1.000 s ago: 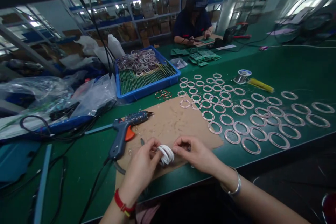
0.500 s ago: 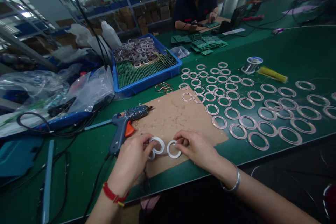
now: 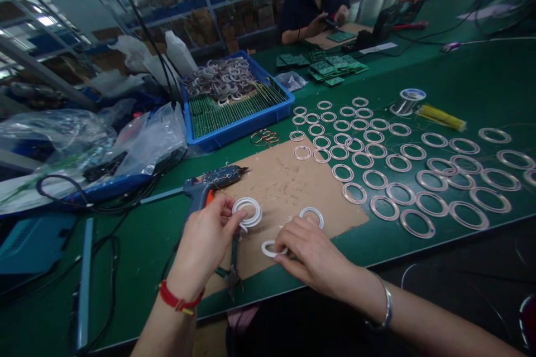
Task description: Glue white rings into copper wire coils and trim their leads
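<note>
My left hand is closed on several white rings, pinched between thumb and fingers above the cardboard. My right hand has its thumb and fingers closed on one white ring, which is tilted low over the board. Just beyond that hand's knuckles, another pale ring lies on the cardboard sheet, partly hidden by the hand. Pliers or cutters with dark handles rest below my left hand. A glue gun lies behind it, its trigger mostly covered.
Many copper-and-white rings spread over the green table to the right. A blue tray holds circuit boards and heaped rings. Solder wire and yellow wires sit farther back. A co-worker sits across the table.
The white rings in my left hand have risen and now face the camera. My right hand has lowered with its ring, and another ring shows beyond it. The co-worker's hands have lifted.
</note>
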The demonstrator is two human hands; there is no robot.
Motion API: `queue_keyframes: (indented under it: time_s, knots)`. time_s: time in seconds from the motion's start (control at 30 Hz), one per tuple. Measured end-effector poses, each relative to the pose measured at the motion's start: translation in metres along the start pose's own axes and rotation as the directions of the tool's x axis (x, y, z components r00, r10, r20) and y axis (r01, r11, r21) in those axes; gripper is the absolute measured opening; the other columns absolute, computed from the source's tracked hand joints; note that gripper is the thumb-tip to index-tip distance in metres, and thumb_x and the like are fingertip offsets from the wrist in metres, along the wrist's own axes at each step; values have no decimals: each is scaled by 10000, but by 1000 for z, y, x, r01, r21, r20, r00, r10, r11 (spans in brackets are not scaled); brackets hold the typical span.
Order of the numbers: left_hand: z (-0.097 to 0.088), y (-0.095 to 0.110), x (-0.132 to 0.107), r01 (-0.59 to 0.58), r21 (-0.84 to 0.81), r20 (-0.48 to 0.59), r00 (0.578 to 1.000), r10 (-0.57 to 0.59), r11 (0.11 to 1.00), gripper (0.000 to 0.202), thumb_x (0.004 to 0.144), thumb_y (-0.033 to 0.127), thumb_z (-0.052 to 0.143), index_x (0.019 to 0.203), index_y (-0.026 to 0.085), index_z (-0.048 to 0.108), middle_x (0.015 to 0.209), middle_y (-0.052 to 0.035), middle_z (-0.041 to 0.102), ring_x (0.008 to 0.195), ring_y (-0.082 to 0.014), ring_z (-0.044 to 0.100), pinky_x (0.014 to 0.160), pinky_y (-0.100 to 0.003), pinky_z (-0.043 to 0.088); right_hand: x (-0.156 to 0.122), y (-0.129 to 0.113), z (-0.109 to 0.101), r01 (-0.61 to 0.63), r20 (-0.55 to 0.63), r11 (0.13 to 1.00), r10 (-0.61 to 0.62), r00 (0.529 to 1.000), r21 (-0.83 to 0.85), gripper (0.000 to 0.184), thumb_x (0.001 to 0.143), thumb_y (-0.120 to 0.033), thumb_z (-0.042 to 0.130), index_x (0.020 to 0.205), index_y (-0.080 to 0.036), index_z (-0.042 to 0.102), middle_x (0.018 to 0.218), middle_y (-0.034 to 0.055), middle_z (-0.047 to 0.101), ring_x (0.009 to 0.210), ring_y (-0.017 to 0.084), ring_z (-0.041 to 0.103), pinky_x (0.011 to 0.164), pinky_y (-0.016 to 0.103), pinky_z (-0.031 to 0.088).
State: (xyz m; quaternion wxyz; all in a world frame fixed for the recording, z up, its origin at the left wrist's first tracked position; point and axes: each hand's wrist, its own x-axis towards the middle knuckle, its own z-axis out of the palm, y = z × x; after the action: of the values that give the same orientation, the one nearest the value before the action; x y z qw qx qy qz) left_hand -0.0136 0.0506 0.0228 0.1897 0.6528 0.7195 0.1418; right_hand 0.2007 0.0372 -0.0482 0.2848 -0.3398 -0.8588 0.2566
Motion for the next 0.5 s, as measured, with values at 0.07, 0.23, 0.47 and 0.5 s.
queue_keyframes:
  time_s: [0.07, 0.23, 0.47, 0.5]
  knots:
    - [1, 1, 1, -12, -1, 8, 1000, 12, 1000, 240, 828, 424, 539, 894, 195, 566, 802, -1, 667, 702, -145, 625, 645, -251, 424, 6, 0, -2, -69, -50, 996, 72, 996, 52, 93, 865, -242, 585, 828, -156, 586, 831, 7, 594, 832, 152, 481, 757, 294, 301]
    - [2, 11, 8, -18, -6, 51, 999, 18, 1000, 221, 847, 411, 523, 854, 196, 573, 727, 14, 663, 670, -138, 626, 628, -251, 411, 20, 9, -7, -244, -118, 968, 236, 965, -59, 134, 833, -302, 635, 861, -171, 646, 866, 23, 623, 889, 187, 506, 813, 338, 313]
    - [8, 34, 27, -108, -86, 88, 989, 115, 991, 273, 880, 433, 494, 840, 178, 583, 697, -14, 673, 670, -149, 645, 642, -248, 416, 44, 29, -30, -358, -8, 891, 375, 927, 279, 157, 825, -280, 609, 901, -152, 657, 803, 17, 646, 698, 100, 548, 639, 223, 375]
    - [9, 37, 30, -117, -29, 78, 990, 119, 993, 292, 899, 434, 462, 835, 177, 588, 693, -22, 672, 680, -155, 646, 643, -249, 410, 46, 35, -34, -385, 18, 879, 396, 918, 283, 156, 827, -276, 594, 877, -143, 658, 772, 19, 642, 663, 94, 543, 603, 215, 360]
